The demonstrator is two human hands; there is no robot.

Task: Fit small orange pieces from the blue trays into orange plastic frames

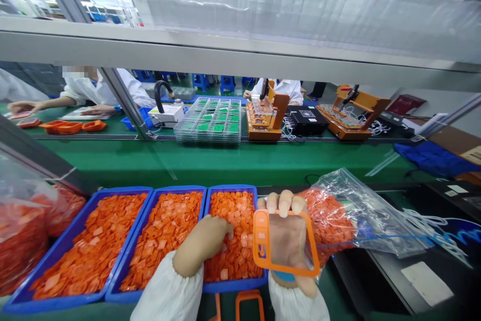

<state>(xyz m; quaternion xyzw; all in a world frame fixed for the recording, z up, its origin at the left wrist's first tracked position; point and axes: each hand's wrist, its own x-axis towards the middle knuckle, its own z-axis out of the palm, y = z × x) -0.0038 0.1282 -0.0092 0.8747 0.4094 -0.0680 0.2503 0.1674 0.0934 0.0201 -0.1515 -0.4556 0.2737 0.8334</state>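
Observation:
My right hand [287,203] holds up an orange plastic frame [259,238] with a large rectangular opening and small cut-outs along its left side. Its fingers grip the top edge, and the palm shows through the opening. My left hand [205,238] reaches into the rightmost of three blue trays [231,288], with its fingers curled down among small orange plastic pieces [240,211]. Whatever lies between those fingertips is hidden. Below the trays, another orange frame [250,296] lies on the green bench, partly cut off by the lower picture edge.
The middle tray [156,191] and left tray [101,192] hold similar pieces. Bags of orange parts lie at left [22,241] and right [326,216]. Across the bench stand a clear compartment box [208,120] and orange fixtures [276,115]. Co-workers in white sleeves sit opposite.

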